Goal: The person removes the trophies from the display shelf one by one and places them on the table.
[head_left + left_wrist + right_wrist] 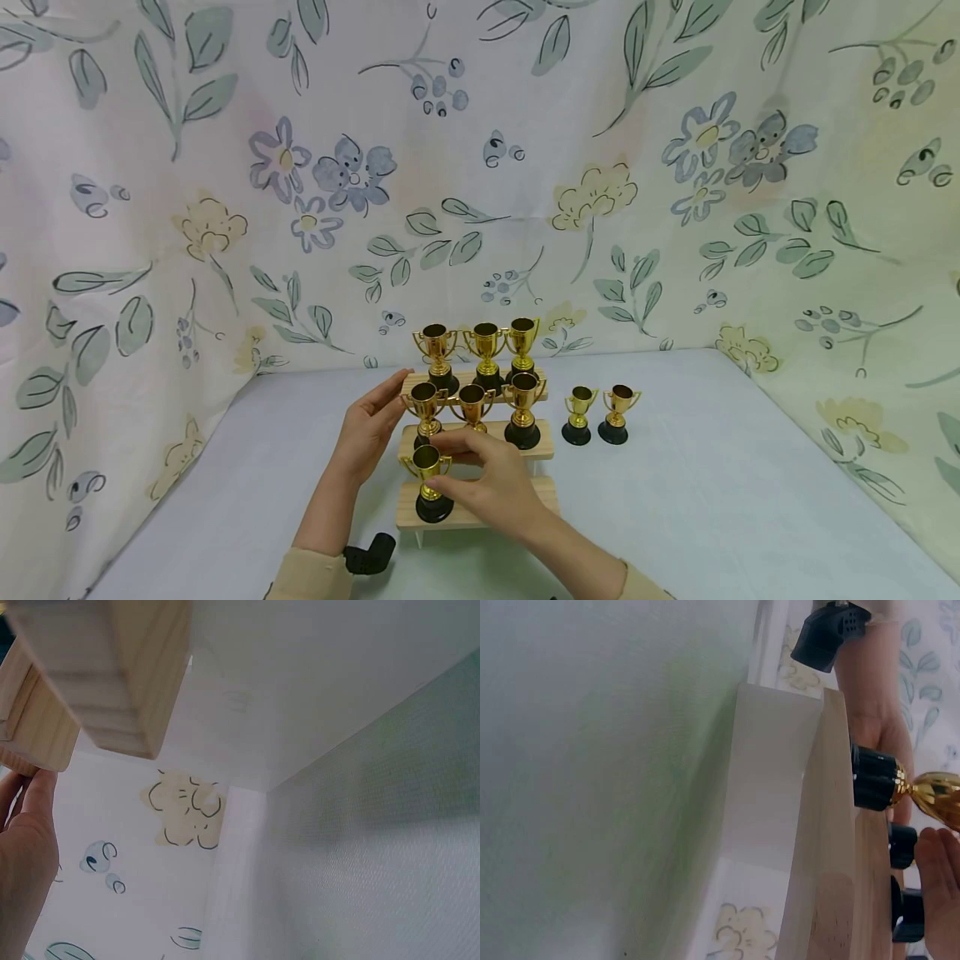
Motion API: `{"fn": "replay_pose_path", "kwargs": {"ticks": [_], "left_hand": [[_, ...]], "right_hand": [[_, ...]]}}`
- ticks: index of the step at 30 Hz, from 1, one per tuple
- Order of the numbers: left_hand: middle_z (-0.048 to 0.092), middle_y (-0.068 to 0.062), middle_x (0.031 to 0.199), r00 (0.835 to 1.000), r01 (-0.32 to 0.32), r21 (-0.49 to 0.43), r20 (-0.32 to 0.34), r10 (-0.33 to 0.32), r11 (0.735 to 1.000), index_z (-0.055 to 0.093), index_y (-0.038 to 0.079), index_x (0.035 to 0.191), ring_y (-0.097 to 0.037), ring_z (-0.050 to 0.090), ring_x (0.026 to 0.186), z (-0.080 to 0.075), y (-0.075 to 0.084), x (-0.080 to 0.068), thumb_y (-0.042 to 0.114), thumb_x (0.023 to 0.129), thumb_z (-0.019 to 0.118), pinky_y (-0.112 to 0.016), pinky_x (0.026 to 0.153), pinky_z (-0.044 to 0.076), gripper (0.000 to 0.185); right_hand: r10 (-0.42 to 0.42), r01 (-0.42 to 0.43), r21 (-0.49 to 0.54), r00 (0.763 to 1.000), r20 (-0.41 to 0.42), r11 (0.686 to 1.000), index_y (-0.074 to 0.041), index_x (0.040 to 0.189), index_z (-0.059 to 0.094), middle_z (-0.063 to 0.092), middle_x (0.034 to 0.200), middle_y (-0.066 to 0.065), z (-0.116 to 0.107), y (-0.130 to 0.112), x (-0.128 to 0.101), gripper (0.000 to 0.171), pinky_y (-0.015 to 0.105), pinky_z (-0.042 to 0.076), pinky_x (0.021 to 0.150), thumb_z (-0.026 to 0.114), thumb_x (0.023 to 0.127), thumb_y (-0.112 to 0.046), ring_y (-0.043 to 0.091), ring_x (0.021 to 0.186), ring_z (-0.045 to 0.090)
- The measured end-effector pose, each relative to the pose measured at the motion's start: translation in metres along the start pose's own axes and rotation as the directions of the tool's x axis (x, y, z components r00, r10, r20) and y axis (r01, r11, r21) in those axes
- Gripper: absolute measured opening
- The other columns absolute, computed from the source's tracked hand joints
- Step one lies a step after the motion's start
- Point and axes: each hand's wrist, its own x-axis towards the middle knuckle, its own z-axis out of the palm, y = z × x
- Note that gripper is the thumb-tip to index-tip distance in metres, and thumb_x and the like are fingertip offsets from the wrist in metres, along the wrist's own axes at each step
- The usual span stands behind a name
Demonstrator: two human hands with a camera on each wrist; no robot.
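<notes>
While both hands work at the stand:
Stand: wooden three-step stand [540,448] near the middle of the grey surface [735,500].
Cups on stand: three on the top step, three on the middle step, one cup [427,483] at the left end of the bottom step.
Spare cups: two [596,414] on the surface, at 3 o'clock from the stand.
Left hand [371,433]: fingers nearly straight, flat against the stand's left end; grips nothing.
Right hand [491,483]: fingers loosely bent, tips at the bottom cup's bowl; whether it pinches the cup, cannot tell.
Step (judged): filling the bottom step, first cup set.
Next move (judged): let go without tipping it, then reach toward 3 o'clock for a spare.
</notes>
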Motion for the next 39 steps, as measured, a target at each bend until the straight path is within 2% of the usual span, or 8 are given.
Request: {"fn": "replay_pose_path", "kwargs": {"ticks": [12,21,39], "left_hand": [[0.03,-0.014,0.162,1.0,-0.015,-0.014,0.013,0.015,1.0,0.032,0.004,0.154,0.01,0.05,0.128,-0.001,-0.0008,0.001,0.017,0.101,0.056,-0.007,0.107,0.042,0.059],[0.03,-0.015,0.161,1.0,-0.011,-0.018,0.011,0.012,1.0,0.032,0.004,0.154,0.01,0.051,0.126,-0.0008,-0.0011,0.0015,0.016,0.101,0.056,-0.008,0.106,0.043,0.059],[0.033,-0.012,0.161,1.0,0.014,0.0,-0.008,-0.014,1.0,0.034,0.006,0.154,0.008,0.051,0.127,0.0005,-0.0005,0.0012,0.017,0.1,0.058,-0.006,0.105,0.042,0.059]], "right_hand": [[0.054,-0.054,-0.011,0.999,-0.003,0.998,-0.012,0.12,0.069,0.072,0.117,-0.001,0.0037,-0.0045,0.001,0.042,0.02,0.059,0.089,0.081,0.081,-0.022,0.013,0.107,0.069],[0.049,-0.05,-0.016,0.999,-0.017,0.999,-0.012,0.118,0.069,0.073,0.115,0.001,0.0065,-0.0012,0.0008,0.04,0.019,0.06,0.086,0.081,0.082,-0.021,0.014,0.104,0.07],[0.098,-0.096,0.069,0.995,-0.018,0.993,-0.017,0.117,0.07,0.075,0.11,-0.001,-0.0001,-0.0019,-0.0034,0.038,0.024,0.061,0.086,0.082,0.081,-0.023,0.01,0.1,0.071]]}}
